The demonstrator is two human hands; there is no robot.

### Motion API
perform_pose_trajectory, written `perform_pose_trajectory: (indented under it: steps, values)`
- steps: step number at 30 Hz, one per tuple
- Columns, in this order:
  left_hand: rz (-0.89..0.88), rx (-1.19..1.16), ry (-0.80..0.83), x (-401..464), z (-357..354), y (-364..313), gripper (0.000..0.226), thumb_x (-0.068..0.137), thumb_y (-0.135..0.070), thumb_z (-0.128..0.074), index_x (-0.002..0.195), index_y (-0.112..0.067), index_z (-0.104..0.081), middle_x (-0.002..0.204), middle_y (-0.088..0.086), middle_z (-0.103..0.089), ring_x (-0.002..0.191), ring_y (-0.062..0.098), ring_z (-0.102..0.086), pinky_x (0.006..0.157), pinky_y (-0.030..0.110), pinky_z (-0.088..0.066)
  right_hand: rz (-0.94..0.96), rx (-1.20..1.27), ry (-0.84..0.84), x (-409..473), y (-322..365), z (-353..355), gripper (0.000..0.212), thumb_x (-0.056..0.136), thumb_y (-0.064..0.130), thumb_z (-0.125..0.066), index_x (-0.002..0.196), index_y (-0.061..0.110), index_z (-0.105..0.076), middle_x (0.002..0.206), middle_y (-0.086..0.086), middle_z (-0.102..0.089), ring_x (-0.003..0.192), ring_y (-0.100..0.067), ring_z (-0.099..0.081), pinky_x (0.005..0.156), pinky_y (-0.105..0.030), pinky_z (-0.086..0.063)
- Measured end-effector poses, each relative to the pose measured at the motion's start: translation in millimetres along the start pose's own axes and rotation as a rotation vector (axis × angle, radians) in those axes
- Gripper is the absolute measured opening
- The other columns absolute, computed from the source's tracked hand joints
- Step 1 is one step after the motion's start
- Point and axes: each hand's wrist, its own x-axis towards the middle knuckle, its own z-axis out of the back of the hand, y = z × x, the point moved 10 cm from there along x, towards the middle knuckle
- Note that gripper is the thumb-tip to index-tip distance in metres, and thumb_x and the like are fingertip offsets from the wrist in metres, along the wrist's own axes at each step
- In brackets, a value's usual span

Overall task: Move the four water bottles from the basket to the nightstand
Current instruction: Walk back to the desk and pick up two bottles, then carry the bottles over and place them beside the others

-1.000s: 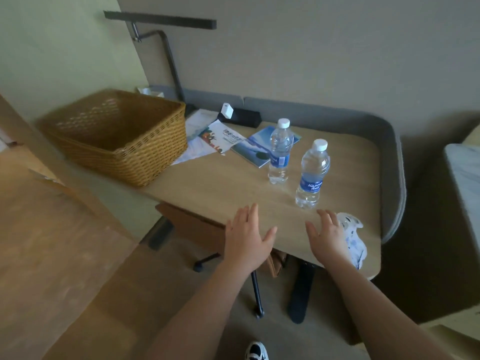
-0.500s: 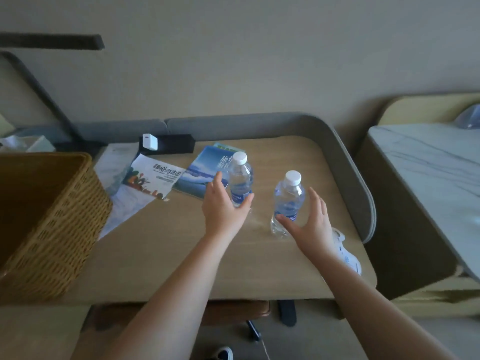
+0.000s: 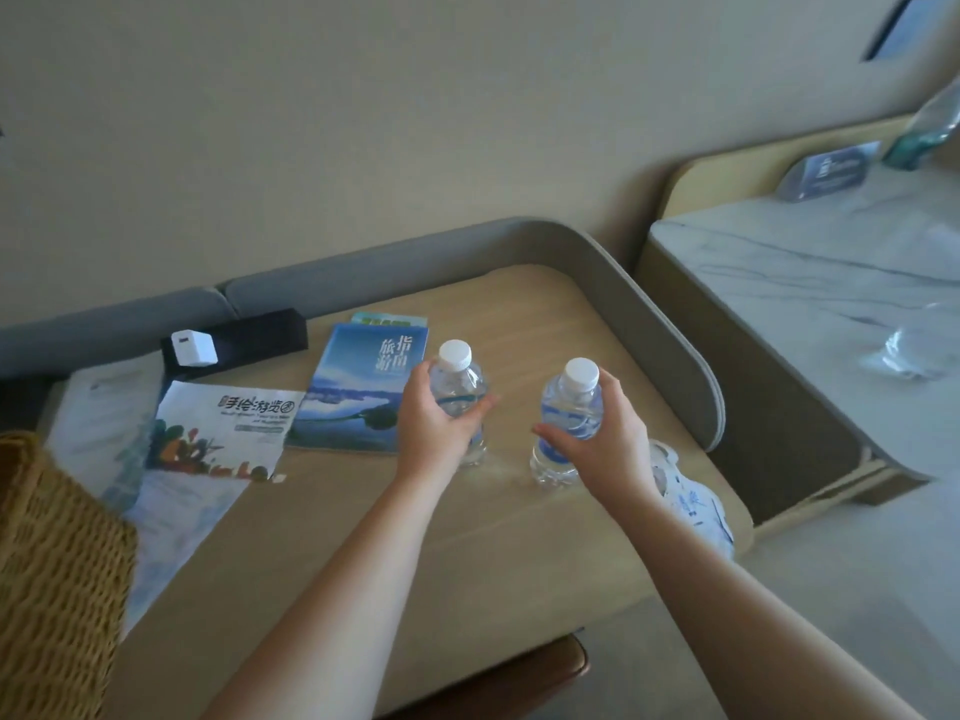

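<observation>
Hotel room, travel brochures (image 3: 363, 387) on desk (image 3: 415, 553), marble nightstand (image 3: 810, 283) beside it

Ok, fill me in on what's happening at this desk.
A person has a water bottle in each hand: the left hand wraps the left bottle, the right hand the right bottle. Both bottles stand on the wooden desk, past the wicker basket. The marble-topped nightstand waits to the right.

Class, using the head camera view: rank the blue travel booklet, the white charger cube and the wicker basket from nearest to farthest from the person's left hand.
1. Blue travel booklet: beside the left hand, on its left.
2. White charger cube: farther left, near the desk's back edge.
3. Wicker basket: at the picture's far left edge.
</observation>
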Motion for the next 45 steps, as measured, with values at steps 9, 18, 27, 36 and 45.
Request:
perform_pose_trajectory:
  steps: [9, 18, 27, 36, 45]
  values:
    - [-0.208, 0.078, 0.038, -3.9, -1.4, -46.7, 0.062, 0.062, -0.038, -0.088, 0.111, -0.011, -0.061, 0.104, 0.003, -0.066, 0.096, 0.020, -0.059, 0.080, 0.030, -0.046, -0.051, 0.012, -0.166, -8.7, 0.9, 34.8, 0.070, 0.059, 0.047, -0.084, 0.119, 0.034, -0.050, 0.101, 0.023, -0.060, 0.091, 0.005, -0.056, 0.066, -0.002, -0.034]
    - [-0.450, -0.091, 0.379, -44.3, -92.8, -159.3, 0.060, 0.063, -0.040, -0.087, 0.108, -0.017, -0.056, 0.095, -0.010, -0.059, 0.088, 0.012, -0.058, 0.076, 0.029, -0.050, -0.081, 0.001, -0.536, -55.2, -4.3, 179.3, 0.065, 0.062, 0.045, -0.083, 0.118, 0.025, -0.055, 0.106, 0.009, -0.066, 0.096, -0.005, -0.063, 0.076, -0.014, -0.049]
    - [-0.527, -0.248, 0.856, -188.2, -240.0, -237.3, 0.061, 0.065, -0.043, -0.085, 0.111, -0.016, -0.055, 0.106, 0.000, -0.063, 0.100, 0.018, -0.061, 0.087, 0.044, -0.053, -0.272, -0.161, -0.862, -174.5, -83.4, 344.0, 0.073, 0.060, 0.051, -0.080, 0.121, 0.021, -0.055, 0.106, 0.001, -0.070, 0.095, -0.013, -0.066, 0.081, -0.019, -0.052]
    - [-0.603, -0.256, 1.157, -397.1, -401.4, -304.2, 0.065, 0.060, -0.052, -0.083, 0.111, -0.022, -0.057, 0.104, -0.005, -0.066, 0.096, 0.011, -0.065, 0.084, 0.038, -0.056, -0.399, -0.239, -1.020, -281.1, -186.3, 508.8, 0.074, 0.056, 0.061, -0.075, 0.118, 0.027, -0.056, 0.097, 0.010, -0.070, 0.082, 0.000, -0.066, 0.066, -0.001, -0.040]
    - [-0.594, -0.268, 1.274, -555.9, -549.3, -371.8, 0.071, 0.054, -0.061, -0.081, 0.112, -0.025, -0.059, 0.104, -0.009, -0.068, 0.097, 0.010, -0.066, 0.085, 0.041, -0.056, -0.456, -0.269, -1.133, -348.4, -275.2, 681.4, 0.074, 0.059, 0.059, -0.079, 0.121, 0.026, -0.054, 0.101, 0.011, -0.068, 0.087, -0.003, -0.064, 0.073, -0.010, -0.042]
